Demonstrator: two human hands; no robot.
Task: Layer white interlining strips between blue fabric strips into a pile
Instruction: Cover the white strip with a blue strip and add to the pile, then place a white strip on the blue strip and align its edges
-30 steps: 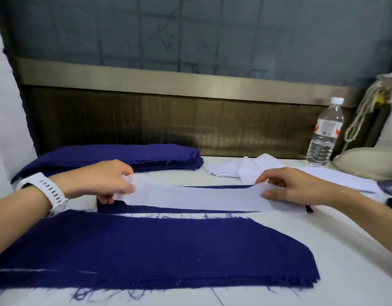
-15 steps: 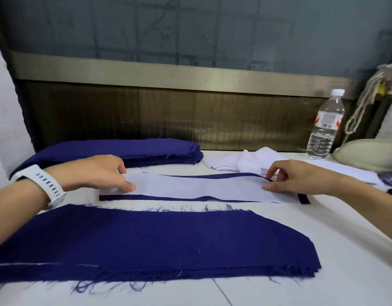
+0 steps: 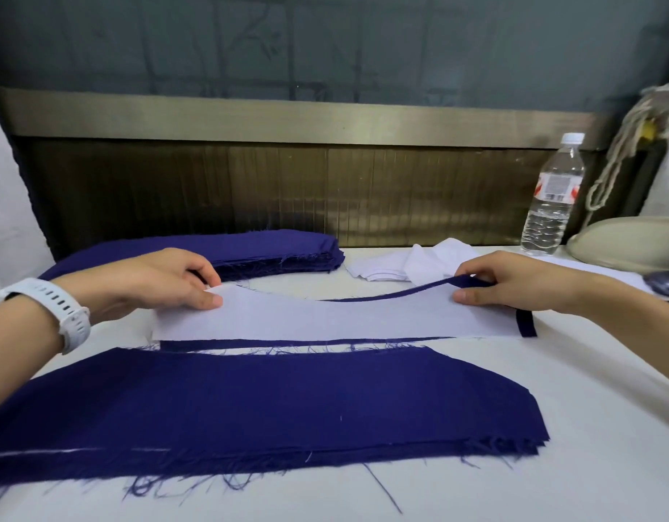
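A white interlining strip [image 3: 325, 320] lies across a blue fabric strip [image 3: 287, 343] in the middle of the table; blue shows along its near edge and right end. My left hand [image 3: 163, 282], with a white watch on its wrist, pinches the strip pair at the left end. My right hand [image 3: 513, 282] pinches the right end, where the blue far edge is lifted. A thick stack of blue strips [image 3: 250, 252] lies at the back left. A heap of white interlining strips [image 3: 408, 263] lies at the back right. A wide blue pile [image 3: 250, 408] lies nearest me.
A water bottle [image 3: 553, 197] stands at the back right beside a beige rounded object [image 3: 626, 243] and a bundle of cord [image 3: 626, 141]. A brown panel wall runs along the table's [image 3: 551, 427] far edge. Loose blue threads [image 3: 382, 491] trail from the near pile.
Both hands have lifted the strip ends slightly. The blue far edge at the right end has risen under my right fingers, and the white strip sits more squarely over the blue one.
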